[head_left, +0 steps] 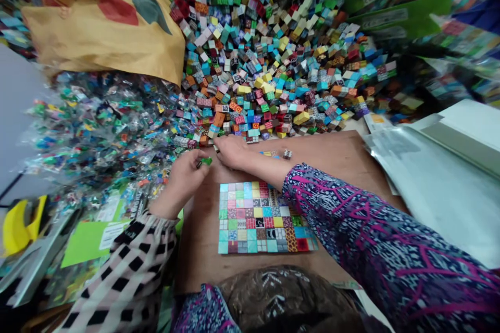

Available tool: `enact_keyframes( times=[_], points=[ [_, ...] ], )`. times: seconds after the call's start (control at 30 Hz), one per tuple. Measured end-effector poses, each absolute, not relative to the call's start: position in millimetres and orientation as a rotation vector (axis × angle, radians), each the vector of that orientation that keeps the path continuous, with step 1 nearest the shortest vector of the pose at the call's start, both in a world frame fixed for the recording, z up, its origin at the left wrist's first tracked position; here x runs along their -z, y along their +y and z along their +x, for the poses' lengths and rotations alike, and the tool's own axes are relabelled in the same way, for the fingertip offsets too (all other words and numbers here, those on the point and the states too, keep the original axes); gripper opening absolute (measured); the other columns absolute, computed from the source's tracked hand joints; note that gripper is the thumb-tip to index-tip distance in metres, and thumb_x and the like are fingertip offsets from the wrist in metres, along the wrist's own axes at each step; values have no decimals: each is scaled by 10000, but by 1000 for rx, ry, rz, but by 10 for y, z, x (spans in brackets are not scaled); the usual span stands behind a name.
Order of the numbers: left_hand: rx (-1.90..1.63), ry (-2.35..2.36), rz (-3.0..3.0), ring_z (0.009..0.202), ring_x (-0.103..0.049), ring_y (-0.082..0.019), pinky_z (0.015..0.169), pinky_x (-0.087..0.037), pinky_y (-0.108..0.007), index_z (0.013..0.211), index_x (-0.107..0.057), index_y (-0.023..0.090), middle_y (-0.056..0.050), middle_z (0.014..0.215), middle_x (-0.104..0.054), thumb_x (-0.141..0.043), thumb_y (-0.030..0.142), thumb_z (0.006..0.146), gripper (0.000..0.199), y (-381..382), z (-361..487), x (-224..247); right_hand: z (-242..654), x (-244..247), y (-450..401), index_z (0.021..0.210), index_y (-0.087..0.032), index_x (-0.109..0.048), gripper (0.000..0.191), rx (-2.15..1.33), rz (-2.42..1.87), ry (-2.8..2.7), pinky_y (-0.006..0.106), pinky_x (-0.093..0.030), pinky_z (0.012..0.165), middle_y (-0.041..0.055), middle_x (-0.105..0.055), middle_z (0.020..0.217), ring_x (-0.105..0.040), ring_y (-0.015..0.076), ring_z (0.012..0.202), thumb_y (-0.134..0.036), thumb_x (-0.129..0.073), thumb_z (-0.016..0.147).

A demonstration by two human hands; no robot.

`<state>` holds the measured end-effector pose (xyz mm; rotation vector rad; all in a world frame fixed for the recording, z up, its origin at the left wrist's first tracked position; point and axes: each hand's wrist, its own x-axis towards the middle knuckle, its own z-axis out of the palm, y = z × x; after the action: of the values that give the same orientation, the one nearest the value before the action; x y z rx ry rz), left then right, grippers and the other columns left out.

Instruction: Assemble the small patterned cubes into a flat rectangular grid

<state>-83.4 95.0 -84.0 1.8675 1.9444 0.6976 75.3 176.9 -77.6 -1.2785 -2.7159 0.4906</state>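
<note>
Small green piece (205,161): pinched between thumb and fingers of left hand (183,179). Right hand (232,152): just beside, fingertips at block pile's (281,67) near edge; whether apart or together, not discernible. Block grid (253,221): nearer wearer than both hands' fingers, on brown board (332,153). Bagged pieces (105,119): left of left fingers.

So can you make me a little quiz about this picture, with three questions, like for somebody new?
1. Pick one: what colour is the small thing at the fingertips of the left hand?
A) red
B) green
C) white

2. True or false: the right hand is at the near edge of the pile of blocks.

3. Fill in the gap: the grid of colourful squares lies on a board that is ____ in colour.

Key: 1. B; 2. true; 3. brown
</note>
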Motion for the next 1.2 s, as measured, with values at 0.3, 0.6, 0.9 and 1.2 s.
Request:
enact_keyframes(
  times=[0.3,0.6,0.9,1.2],
  points=[
    [-704,1848,1548,1127,-696,-283,998,-540,-445,1232,-636,185,-124,1222,-743,-653,324,756,496,378,-997,1061,870,652,1649,1034,-178,-709,211,-719,-1041,-2842,309,-359,653,84,-745,1041,-626,202,845,-185,-613,846],
    [-684,1912,1679,1223,-662,-271,1057,-517,-444,1301,-647,225,-89,1297,-727,-630,238,798,503,335,-1000,1166,736,715,1534,1096,-215,-720,234,-722,-769,-2975,367,-399,864,95,-708,1165,-591,261,1059,-237,-656,872],
    [-457,2033,1907,1033,-682,-295,939,-537,-409,1313,-690,139,-141,1111,-733,-613,215,848,478,393,-865,1039,750,776,1609,887,-153,-784,183,-489,-880,-3099,437,-412,905,133,-717,946,-610,289,955,-313,-696,879],
    [-307,2144,1881,924,-675,-260,844,-513,-343,1336,-695,216,-93,983,-737,-571,170,855,500,332,-842,956,686,736,1543,1022,-183,-773,215,-522,-896,-3090,481,-363,1044,126,-728,1084,-579,309,1106,-334,-683,898]
  ],
)
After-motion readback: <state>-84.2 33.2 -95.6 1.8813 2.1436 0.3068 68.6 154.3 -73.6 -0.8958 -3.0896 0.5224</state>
